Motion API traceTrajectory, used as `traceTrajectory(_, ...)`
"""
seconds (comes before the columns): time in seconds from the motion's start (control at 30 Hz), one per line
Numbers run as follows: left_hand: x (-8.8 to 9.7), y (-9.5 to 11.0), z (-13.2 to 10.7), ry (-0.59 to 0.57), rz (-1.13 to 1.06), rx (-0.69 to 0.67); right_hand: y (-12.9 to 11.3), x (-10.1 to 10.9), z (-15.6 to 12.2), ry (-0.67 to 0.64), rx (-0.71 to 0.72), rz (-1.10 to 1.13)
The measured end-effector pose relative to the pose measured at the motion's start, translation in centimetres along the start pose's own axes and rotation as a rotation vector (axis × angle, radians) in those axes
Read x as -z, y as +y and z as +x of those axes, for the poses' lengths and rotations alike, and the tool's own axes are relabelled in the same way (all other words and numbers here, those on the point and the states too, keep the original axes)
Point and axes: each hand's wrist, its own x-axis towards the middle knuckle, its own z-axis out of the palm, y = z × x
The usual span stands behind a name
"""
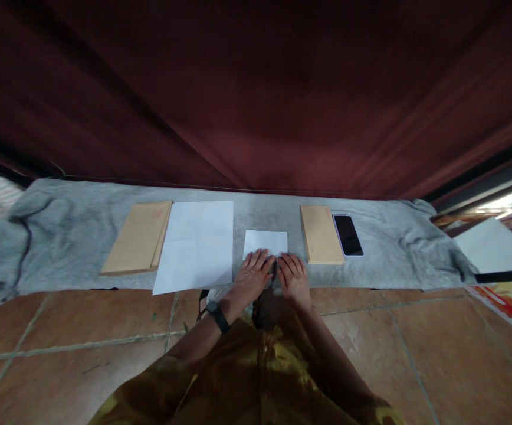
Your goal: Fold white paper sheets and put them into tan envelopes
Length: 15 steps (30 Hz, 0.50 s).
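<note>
Evenly, left hand (251,274) and right hand (294,276) flat, fingers (258,258) together, on blank white paper (265,241).

Home floor, terracotta tiles (83,330), grey blanket (61,236), maroon curtain (256,88)

White paper (265,241), grey cloth (74,236).
The envelopes (137,237) are tan, the phone (348,235) black, the curtain (256,88) dark red, the floor tiles (415,354) orange-brown.
</note>
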Motion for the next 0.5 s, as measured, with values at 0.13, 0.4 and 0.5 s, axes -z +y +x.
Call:
traceTrajectory(0.13, 0.1, -0.4, -1.4, 0.000, -0.002, 0.003, -0.5, 0.0, 1.0, -0.039, 0.006, -0.037)
traceTrajectory(0.4, 0.3, -0.5, -1.9, -0.019, 0.005, -0.003, -0.2, -0.4, 3.3, -0.047, -0.041, -0.083)
traceTrajectory(0.5, 0.4, -0.6, -2.0, -0.021, 0.003, -0.003, -0.1, -0.4, 4.0, -0.045, -0.034, -0.070)
